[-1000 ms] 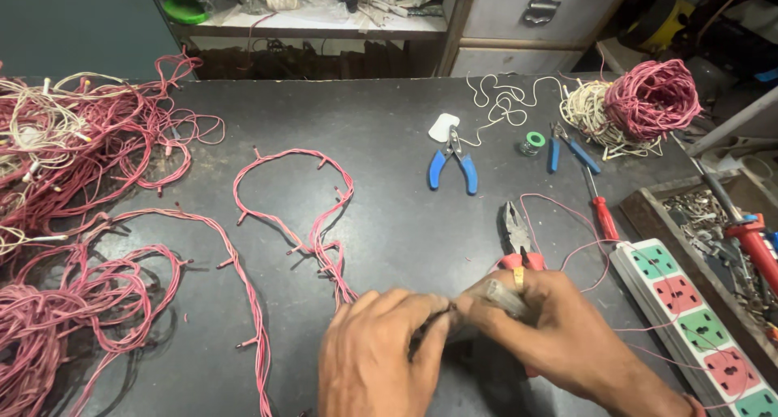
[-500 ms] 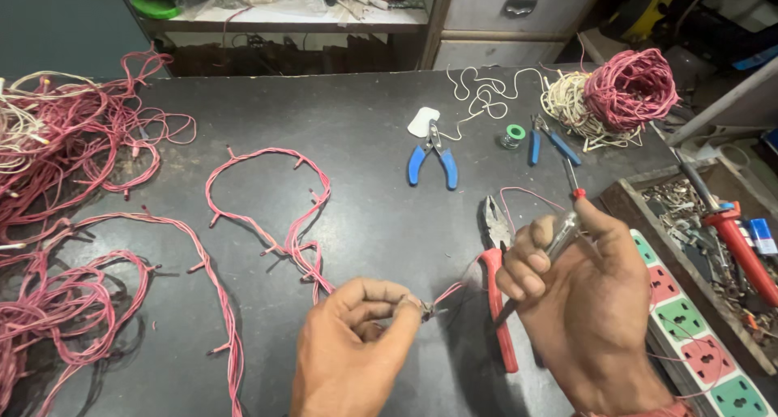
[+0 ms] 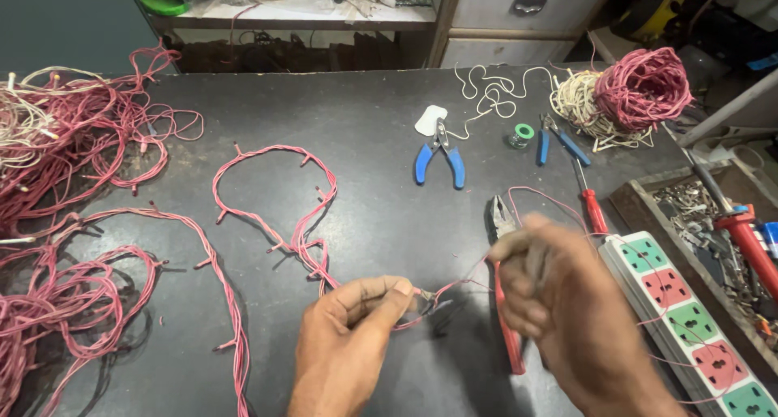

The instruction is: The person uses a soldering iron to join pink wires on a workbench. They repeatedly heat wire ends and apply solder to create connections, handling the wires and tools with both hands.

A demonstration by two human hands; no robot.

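Note:
My left hand (image 3: 348, 344) pinches the end of a long pink wire string (image 3: 300, 230) that has small stubs along it and loops across the dark table (image 3: 365, 117). From my left fingertips a thin pink wire (image 3: 454, 287) runs right into my right hand (image 3: 559, 303). That hand is blurred by motion, with its fingers closed on the wire. Red-handled pliers (image 3: 506, 344) lie on the table, partly under my right hand.
Blue-handled cutters (image 3: 442, 162), a green solder spool (image 3: 524, 133), a blue-handled tool (image 3: 559, 145) and a red screwdriver (image 3: 594, 210) lie behind. A white power strip (image 3: 689, 320) and a wooden parts tray (image 3: 713, 214) are at right. A pink-and-cream wire coil (image 3: 640, 85) sits far right. Pink wire heaps (image 3: 65, 141) fill the left.
My hands were together, then my right hand rose holding a slim metal tool. Now it has dropped back beside the wire. My left hand keeps its pinch.

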